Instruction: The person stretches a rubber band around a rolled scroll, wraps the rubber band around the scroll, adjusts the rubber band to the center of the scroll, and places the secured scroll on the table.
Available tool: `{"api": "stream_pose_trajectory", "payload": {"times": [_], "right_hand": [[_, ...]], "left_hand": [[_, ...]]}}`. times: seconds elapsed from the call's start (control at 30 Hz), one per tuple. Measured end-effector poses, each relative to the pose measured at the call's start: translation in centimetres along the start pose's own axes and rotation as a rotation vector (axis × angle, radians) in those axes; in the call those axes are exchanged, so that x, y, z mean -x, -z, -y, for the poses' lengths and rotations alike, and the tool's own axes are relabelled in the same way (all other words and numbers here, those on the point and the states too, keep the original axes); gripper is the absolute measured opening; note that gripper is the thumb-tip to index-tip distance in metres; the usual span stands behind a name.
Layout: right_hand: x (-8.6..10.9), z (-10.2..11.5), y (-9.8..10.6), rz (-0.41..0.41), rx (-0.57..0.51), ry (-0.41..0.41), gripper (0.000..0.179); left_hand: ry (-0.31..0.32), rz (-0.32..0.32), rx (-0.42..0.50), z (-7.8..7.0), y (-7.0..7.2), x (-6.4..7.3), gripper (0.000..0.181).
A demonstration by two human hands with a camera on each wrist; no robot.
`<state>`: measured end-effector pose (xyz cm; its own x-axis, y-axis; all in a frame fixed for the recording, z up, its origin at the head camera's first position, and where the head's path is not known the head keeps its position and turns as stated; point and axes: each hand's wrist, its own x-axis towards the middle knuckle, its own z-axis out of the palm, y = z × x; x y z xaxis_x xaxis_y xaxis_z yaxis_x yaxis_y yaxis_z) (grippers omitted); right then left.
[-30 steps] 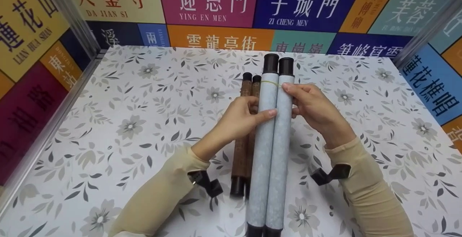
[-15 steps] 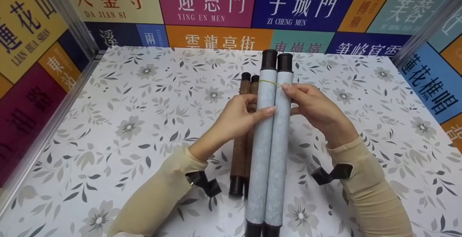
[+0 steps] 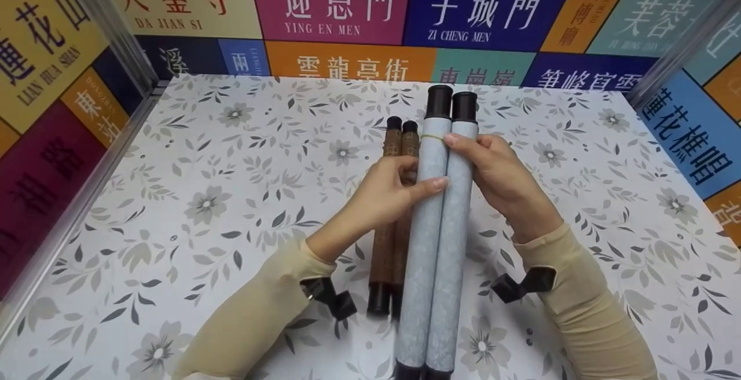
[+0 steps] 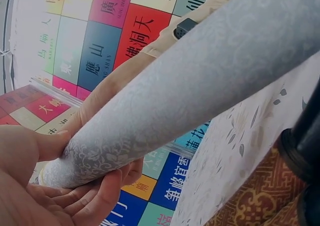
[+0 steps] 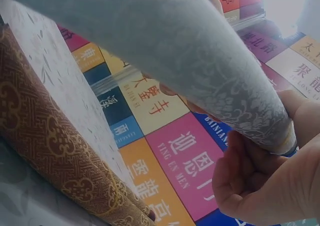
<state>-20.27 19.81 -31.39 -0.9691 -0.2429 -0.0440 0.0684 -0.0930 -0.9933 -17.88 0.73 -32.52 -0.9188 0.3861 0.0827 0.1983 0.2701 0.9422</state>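
A pale blue scroll [image 3: 429,241], two tight rolls side by side with dark brown end knobs, is held raised and lengthwise between both hands. My left hand [image 3: 389,190] grips it from the left, thumb across the left roll and fingers behind. My right hand [image 3: 505,174] pinches near the upper end, its thumb tip at a thin yellow band [image 3: 431,136] that crosses the left roll. In the left wrist view the blue cloth [image 4: 165,98] shows a woven floral pattern; the right wrist view shows curled right fingers [image 5: 240,171] under the roll's end.
A brown scroll [image 3: 382,252] with gold pattern and dark knobs lies on the white floral table [image 3: 191,252], left of the blue one and partly hidden by it. Coloured panels with lettering [image 3: 341,3] wall the table's back and sides.
The blue scroll's upper end rises slightly, then dips and shifts right. My right thumb has moved slightly left towards the seam between the rolls. The brown scroll stays put.
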Motion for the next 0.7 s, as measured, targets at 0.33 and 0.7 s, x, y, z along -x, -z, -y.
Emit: {"api": "stream_pose_trajectory", "payload": {"times": [0.33,0.7], "right_hand": [[0.3,0.2,-0.1,0.039,0.079,-0.054,0.018],[0.1,0.7,1.5,0.018,0.068,0.001,0.031]], "left_hand": [[0.002,-0.012,0.013,0.0,0.3,-0.2,0.039],[-0.006,-0.011,0.042,-0.3,0.3,-0.1,0.038]]}}
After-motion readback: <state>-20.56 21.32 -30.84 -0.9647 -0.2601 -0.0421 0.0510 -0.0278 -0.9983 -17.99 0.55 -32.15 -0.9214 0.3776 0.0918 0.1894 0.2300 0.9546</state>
